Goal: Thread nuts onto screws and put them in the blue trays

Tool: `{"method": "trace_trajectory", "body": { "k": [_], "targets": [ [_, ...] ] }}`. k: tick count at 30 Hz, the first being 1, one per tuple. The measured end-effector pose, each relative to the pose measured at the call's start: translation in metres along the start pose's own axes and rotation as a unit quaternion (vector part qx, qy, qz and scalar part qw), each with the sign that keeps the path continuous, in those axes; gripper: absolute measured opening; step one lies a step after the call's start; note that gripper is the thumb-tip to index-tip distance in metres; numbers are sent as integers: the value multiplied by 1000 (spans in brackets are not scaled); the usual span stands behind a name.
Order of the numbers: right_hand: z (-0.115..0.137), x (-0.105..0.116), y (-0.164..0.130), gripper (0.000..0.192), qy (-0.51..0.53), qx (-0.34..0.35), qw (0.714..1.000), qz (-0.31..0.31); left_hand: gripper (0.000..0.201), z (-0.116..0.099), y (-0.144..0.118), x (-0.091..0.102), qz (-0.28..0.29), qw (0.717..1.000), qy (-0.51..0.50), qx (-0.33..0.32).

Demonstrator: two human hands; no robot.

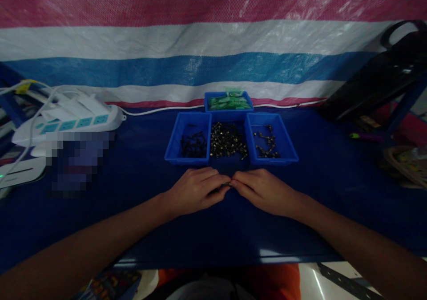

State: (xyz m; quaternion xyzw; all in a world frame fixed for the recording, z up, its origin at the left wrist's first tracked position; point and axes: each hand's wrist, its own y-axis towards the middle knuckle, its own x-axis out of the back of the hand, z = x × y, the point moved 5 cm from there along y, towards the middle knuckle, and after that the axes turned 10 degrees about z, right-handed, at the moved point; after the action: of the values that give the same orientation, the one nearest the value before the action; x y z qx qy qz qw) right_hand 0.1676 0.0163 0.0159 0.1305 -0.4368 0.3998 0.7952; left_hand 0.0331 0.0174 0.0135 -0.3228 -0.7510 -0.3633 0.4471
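Observation:
My left hand (pixel 199 188) and my right hand (pixel 260 188) meet over the blue table, both with fingers pinched. Between their fingertips is a small, thin metal piece (pixel 227 184), mostly covered by the fingers, so its kind is not clear. Just beyond the hands, a pile of small shiny metal parts (pixel 228 140) lies between two blue bins. Dark, screw-like pieces (pixel 194 146) fill part of the left bin (pixel 171 146). Several small metal parts with thin stems (pixel 267 142) lie in the right bin (pixel 287 146).
Behind the pile stands a third blue bin (pixel 230 106) with green packets (pixel 230 100). At left are a white power strip (pixel 76 119) and cables. A black bottle (pixel 373 77) leans at right, near a purple pen-like object (pixel 368 137). A striped sheet (pixel 213 42) hangs behind.

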Motion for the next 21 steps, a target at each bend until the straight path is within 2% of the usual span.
{"method": "trace_trajectory", "body": {
  "k": [8,14,21],
  "targets": [
    [2,2,0,23,77,16,997,2,18,-3,-2,1,4,999,27,-21],
    [4,3,-1,25,136,22,990,21,16,-2,-2,2,2,1000,1,-20],
    [1,3,-1,24,136,14,990,21,15,-2,0,2,-2,1000,-13,-13]
  ]
}}
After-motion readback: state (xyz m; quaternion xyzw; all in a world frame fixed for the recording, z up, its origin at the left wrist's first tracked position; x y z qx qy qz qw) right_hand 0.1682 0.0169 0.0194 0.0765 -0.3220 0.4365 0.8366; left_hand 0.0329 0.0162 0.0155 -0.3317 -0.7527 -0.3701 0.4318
